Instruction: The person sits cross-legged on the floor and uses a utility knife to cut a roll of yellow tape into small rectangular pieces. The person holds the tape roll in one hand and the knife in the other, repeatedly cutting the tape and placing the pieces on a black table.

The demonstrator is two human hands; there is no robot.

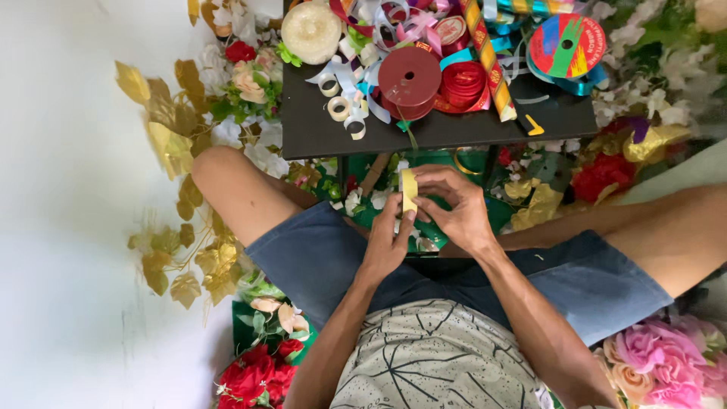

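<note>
I see my left hand (388, 241) and right hand (454, 208) both pinching the narrow pale-yellow ribbon strip (409, 191) upright at twelve o'clock of my lap (light, limp, probably slick), best gripped near its ends.

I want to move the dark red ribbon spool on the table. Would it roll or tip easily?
The spool lies flat on its wide face, so it probably will not roll. It leans on other ribbons, so a push may slide it. It looks light, likely plastic.
</note>
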